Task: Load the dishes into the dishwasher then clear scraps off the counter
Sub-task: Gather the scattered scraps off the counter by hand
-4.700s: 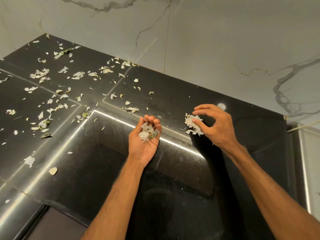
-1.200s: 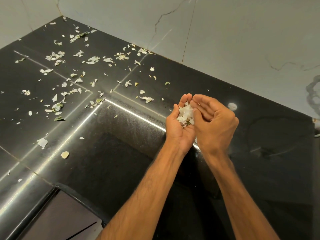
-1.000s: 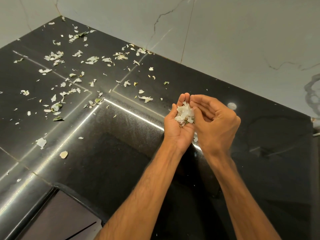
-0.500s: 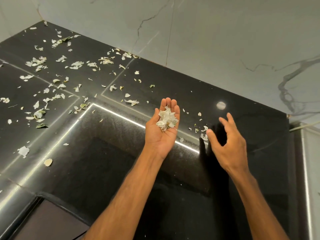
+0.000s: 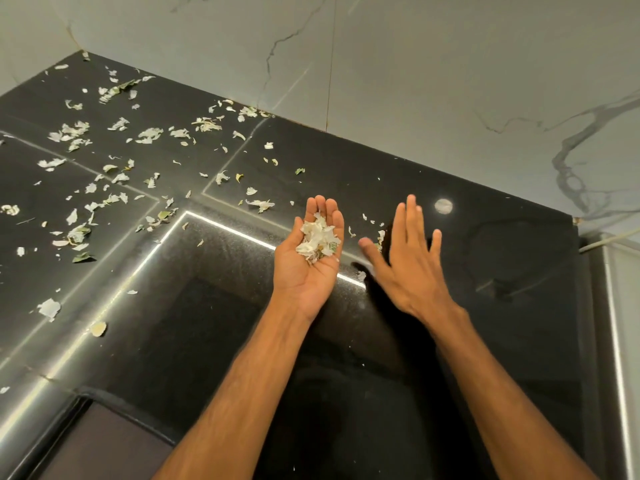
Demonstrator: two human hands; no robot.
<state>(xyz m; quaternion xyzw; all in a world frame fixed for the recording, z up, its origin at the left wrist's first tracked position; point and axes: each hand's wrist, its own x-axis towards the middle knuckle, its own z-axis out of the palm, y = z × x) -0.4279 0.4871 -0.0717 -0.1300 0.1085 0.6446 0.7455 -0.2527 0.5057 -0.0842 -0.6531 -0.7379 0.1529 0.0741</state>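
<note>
- My left hand (image 5: 308,268), palm-up and relaxed, cradles a heap of pale papery scraps (image 5: 318,240).
- My right hand (image 5: 408,268) has pulled away and is spread empty over the glossy black stone counter (image 5: 512,237).
- Many loose flakes (image 5: 78,233) remain there to clear.

Pale, papery scraps (image 5: 79,233) with a few green bits lie scattered over the glossy black surface (image 5: 346,161) — thickest from nine to eleven o'clock. A small loose heap (image 5: 318,241) rests in the upturned palm of the left hand (image 5: 306,271) — a few flakes (image 5: 380,234) lie on the surface at its three o'clock.
</note>
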